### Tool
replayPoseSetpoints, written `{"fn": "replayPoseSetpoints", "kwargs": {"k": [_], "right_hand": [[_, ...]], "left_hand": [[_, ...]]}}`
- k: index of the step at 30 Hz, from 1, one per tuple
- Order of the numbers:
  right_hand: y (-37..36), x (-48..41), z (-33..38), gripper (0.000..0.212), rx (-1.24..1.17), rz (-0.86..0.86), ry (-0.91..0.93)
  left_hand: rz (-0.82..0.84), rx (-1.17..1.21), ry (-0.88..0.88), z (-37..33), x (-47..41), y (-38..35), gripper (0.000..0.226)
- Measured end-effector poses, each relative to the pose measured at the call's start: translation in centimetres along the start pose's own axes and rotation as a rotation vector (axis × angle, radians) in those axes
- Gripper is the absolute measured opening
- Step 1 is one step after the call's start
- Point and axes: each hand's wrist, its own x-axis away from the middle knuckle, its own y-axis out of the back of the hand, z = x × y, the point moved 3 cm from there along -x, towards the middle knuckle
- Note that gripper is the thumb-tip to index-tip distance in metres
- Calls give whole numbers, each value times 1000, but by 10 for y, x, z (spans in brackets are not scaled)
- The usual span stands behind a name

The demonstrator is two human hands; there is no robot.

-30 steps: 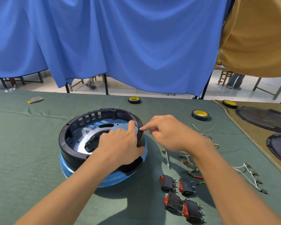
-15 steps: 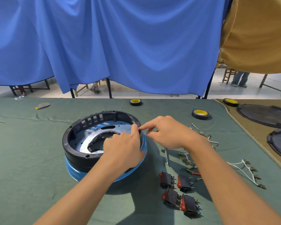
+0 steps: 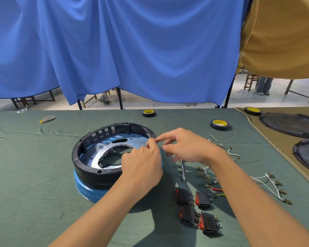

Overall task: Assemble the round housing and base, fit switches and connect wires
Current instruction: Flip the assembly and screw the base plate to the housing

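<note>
The black round housing [image 3: 89,152] sits on top of the blue base [image 3: 86,190], with a silver metal plate [image 3: 96,155] inside it. My left hand [image 3: 143,166] grips the housing's right rim, thumb on top. My right hand [image 3: 185,147] reaches in from the right, its forefinger and thumb pinching the same rim beside my left thumb. Anything small between those fingertips is hidden. Several black and red rocker switches [image 3: 198,207] lie on the green cloth to the right. White wires [image 3: 268,184] and a short red wire [image 3: 216,189] lie beyond them.
A thin metal tool [image 3: 183,170] lies under my right wrist. Black tape rolls [image 3: 219,124] [image 3: 148,113] stand further back. Two black round lids [image 3: 289,124] [image 3: 307,155] rest on a brown cloth at the right. A blue curtain hangs behind the table.
The housing has settled more squarely onto the blue base. Both hands stay at its right rim, and my right fingertips have closed up against my left thumb.
</note>
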Motion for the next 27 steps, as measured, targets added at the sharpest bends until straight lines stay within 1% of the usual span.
{"fn": "replayPoseSetpoints", "kwargs": {"k": [4, 6, 8, 10, 13, 16, 18, 22, 24, 27], "right_hand": [[-2, 0, -1, 38, -82, 10, -13], [-5, 0, -2, 36, -176, 34, -27], [-8, 0, -2, 35, -251, 46, -37], [-10, -1, -3, 35, -287, 40, -42], [-10, -1, -3, 35, -309, 39, -47], [-12, 0, -2, 35, -318, 47, -51], [-13, 0, -1, 36, -306, 50, -48], [-13, -1, 2, 34, -284, 26, -35], [-14, -1, 3, 34, -279, 14, -30], [-15, -1, 3, 41, -305, 14, -23]], "left_hand": [[2, 41, 8, 0, -2, -1, 40], [63, 111, 33, 4, -7, -1, 41], [159, 183, 63, 9, -12, 0, 45], [191, 204, 67, 11, -13, 1, 49], [161, 174, 40, 12, -12, 1, 48], [179, 159, 22, 16, -10, 3, 49], [157, 149, 16, 17, -8, 4, 48], [24, 144, 40, 12, -3, 6, 34], [21, 158, 57, 7, -5, 8, 29], [43, 164, 73, 2, -9, 13, 29]]}}
